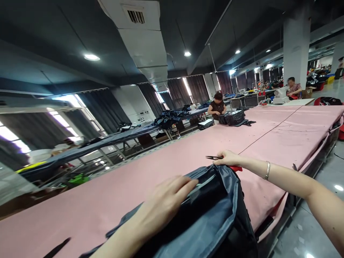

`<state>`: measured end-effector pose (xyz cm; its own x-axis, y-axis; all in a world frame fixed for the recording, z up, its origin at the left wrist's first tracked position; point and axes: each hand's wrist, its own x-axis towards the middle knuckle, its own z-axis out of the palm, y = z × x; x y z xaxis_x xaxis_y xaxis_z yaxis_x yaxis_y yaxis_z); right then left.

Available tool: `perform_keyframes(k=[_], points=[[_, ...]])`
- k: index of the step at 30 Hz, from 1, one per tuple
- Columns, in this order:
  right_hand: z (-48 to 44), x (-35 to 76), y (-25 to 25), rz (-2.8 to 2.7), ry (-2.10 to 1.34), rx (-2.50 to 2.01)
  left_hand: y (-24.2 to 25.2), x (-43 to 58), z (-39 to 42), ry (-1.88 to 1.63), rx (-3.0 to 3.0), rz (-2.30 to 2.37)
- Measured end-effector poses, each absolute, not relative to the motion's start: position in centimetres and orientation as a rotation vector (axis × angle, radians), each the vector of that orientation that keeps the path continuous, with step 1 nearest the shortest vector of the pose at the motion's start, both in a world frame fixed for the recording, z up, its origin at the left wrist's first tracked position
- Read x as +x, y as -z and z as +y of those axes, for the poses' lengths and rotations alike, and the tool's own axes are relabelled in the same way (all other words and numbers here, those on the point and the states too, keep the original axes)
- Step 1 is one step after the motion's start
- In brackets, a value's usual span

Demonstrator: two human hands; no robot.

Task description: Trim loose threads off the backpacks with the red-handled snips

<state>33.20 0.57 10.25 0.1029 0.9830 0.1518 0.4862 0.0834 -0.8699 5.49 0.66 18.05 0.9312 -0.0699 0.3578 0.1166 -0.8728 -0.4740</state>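
Note:
An open dark bag with a grey-blue lining (204, 229) lies on the pink-covered table in front of me, its mouth facing me. My left hand (172, 193) rests over the bag's near-left rim with fingers stretched out beside a light strip of edging. At the bag's far corner, my right hand (227, 157) is closed around black thread snips (213, 157) whose points face left. Its fingers also touch the bag's top edge. A bit of red (236, 168) shows just under that hand. The left thumb is hidden.
The long pink table (174, 150) stretches away to the right. A black strap (57, 248) lies at lower left. Across the table a person (217, 105) handles another black bag (233, 117). A sewing machine (281, 96) and a seated person (294, 89) are farther right.

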Motion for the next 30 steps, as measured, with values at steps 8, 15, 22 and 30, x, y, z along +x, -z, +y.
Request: perform_keyframes(k=[8,15,22,30], points=[[-0.6,33.8,-10.2,-1.608,-0.614,-1.553,-17.7,15.1,-0.1,0.093,-2.313,0.352],[0.4,34.1,-9.7,-1.627,-0.593,-1.548,-15.6,16.3,1.0,0.034,-2.191,0.408],[0.4,34.8,-10.1,-1.603,-0.624,-1.598,-20.0,13.8,5.1,0.06,-2.091,0.276],[1.1,34.5,-9.9,-1.543,-0.71,-1.568,-19.0,13.1,2.2,0.106,-2.293,0.144]])
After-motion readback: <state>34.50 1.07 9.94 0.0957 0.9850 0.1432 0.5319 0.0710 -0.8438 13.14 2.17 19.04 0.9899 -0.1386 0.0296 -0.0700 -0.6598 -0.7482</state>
